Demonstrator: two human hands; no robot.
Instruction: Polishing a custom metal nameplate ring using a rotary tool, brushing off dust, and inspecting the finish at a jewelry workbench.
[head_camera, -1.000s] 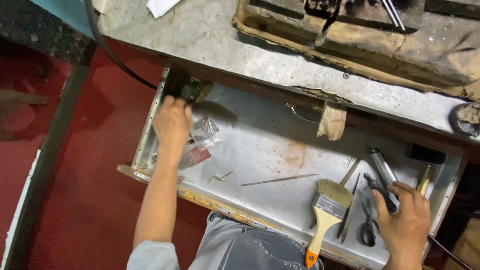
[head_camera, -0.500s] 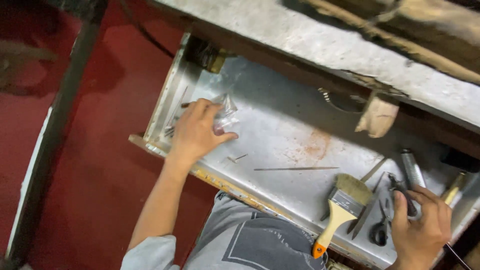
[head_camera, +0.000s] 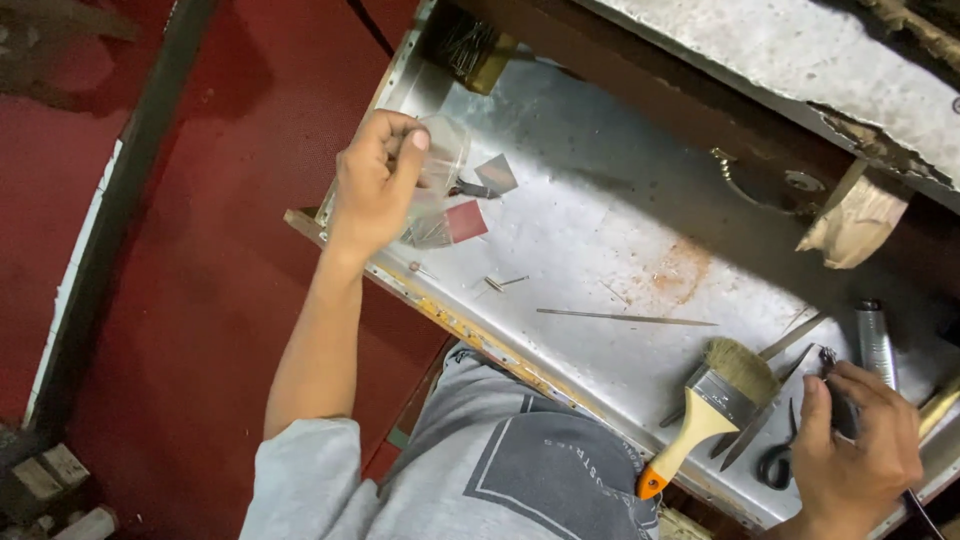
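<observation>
The left hand (head_camera: 378, 182) is curling its fingers and thumb around a small clear plastic bag (head_camera: 440, 160), pinching it at the near-left corner of the open, shallow grey metal drawer (head_camera: 600, 220). The bag is being held just above the drawer floor; what is inside it is too small to tell. Just beside the bag, on the drawer floor, a small red square packet (head_camera: 466, 220) and a small grey square piece (head_camera: 497, 172) are lying. At the drawer's back-left corner a wire brush with dark bristles and a pale block (head_camera: 470, 50) is sitting.

Towards the drawer's middle, a thin long metal rod (head_camera: 625, 318) is lying flat, with a few small nails (head_camera: 505, 283) near the front rim.

At the drawer's right end, the right hand (head_camera: 858, 450) is resting with fingers bent over dark metal tools; whether it is actually gripping one cannot be told. Black-handled scissors (head_camera: 775, 465) are lying touching that hand. Just left of them a flat paintbrush with pale bristles and a cream handle tipped orange (head_camera: 705, 410) is lying. A silver cylindrical tube (head_camera: 877, 340) is lying behind the right hand.
</observation>
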